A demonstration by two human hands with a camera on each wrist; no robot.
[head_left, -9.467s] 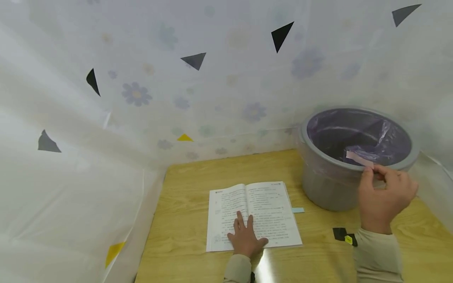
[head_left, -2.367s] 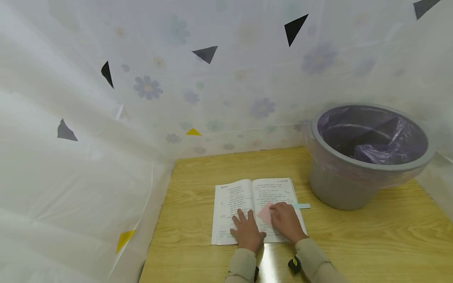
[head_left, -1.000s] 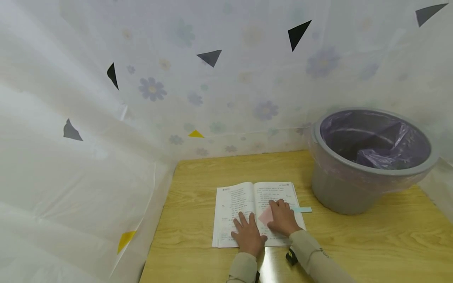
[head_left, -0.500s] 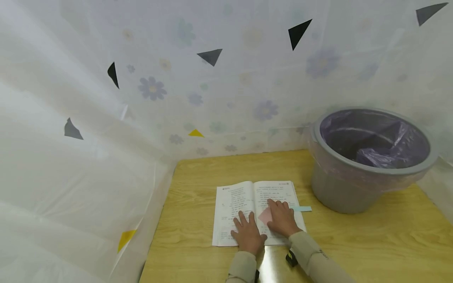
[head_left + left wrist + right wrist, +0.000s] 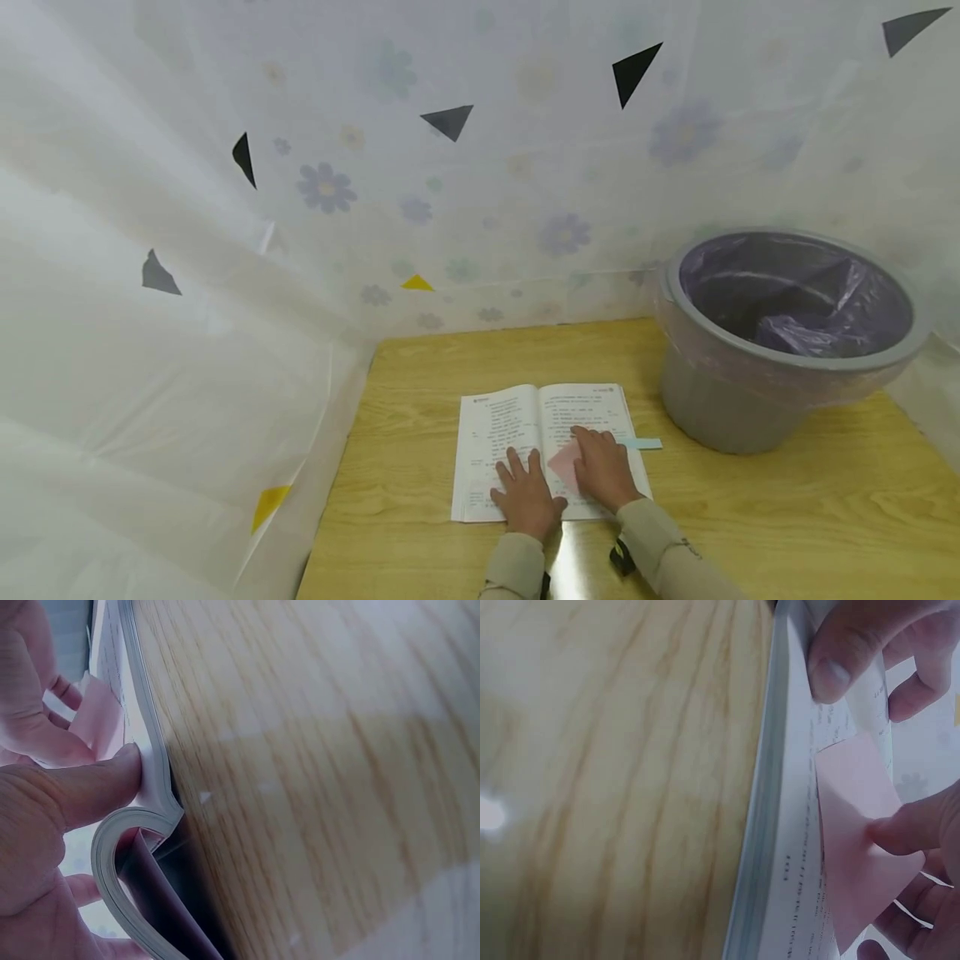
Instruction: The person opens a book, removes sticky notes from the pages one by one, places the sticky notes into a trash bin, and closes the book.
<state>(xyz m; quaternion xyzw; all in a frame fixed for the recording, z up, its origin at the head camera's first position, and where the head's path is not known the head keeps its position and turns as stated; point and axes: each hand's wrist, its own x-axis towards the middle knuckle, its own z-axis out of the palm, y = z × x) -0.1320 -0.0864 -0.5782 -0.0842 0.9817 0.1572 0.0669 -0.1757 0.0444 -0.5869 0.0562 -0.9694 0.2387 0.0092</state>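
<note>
An open book [image 5: 491,421] with printed pages lies on the wooden table. My left hand [image 5: 527,497] is spread over the lower part of its left page and the fold, thumb reaching onto the right page. On the right page is a pink square of paper [image 5: 564,461], like a sticky note. My right hand [image 5: 603,468] pinches its right side; in the right wrist view the thumb presses on the pink face, with the other fingers curled behind it. The note's left corner is visible, and the hand covers the rest in the head view.
A pale blue paper tab [image 5: 645,444] sticks out from the book's right edge. To the right stands a large grey bin [image 5: 731,412] lined with a purple plastic bag [image 5: 806,333]. White flowered sheeting [image 5: 480,192] hangs behind and to the left of the table [image 5: 420,417].
Earlier my right hand held a pink strip at the bin's rim; it has since moved left to the pink note on the book. Over the last second, its fingers shift slightly. The left hand stays put.
</note>
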